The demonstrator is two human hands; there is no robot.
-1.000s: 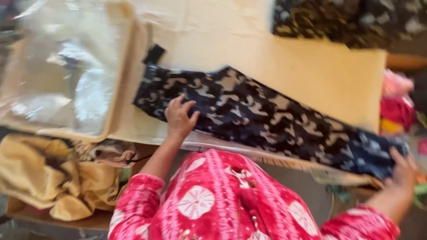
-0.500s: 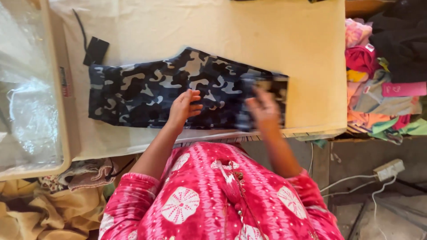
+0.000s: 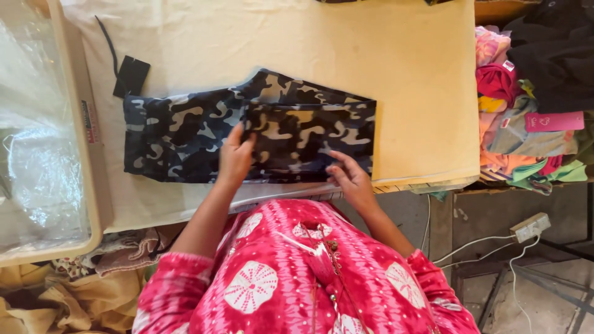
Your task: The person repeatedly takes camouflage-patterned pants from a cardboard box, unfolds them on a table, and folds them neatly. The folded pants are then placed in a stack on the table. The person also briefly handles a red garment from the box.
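- Centrally, the camouflage trousers (image 3: 185,133) lay on the cream table (image 3: 408,80), one end folded back over the middle.
- Your left hand (image 3: 235,158) gripped the folded edge, fingertips hidden under the cloth.
- Your right hand (image 3: 349,176) pressed flat, fingers spread, on the near edge.
- The clothes pile (image 3: 526,124) was cut off at right.

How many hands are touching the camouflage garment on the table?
2. The left hand grips the folded flap's edge near the middle of the camouflage garment; the right hand presses its lower right edge. No others visible.
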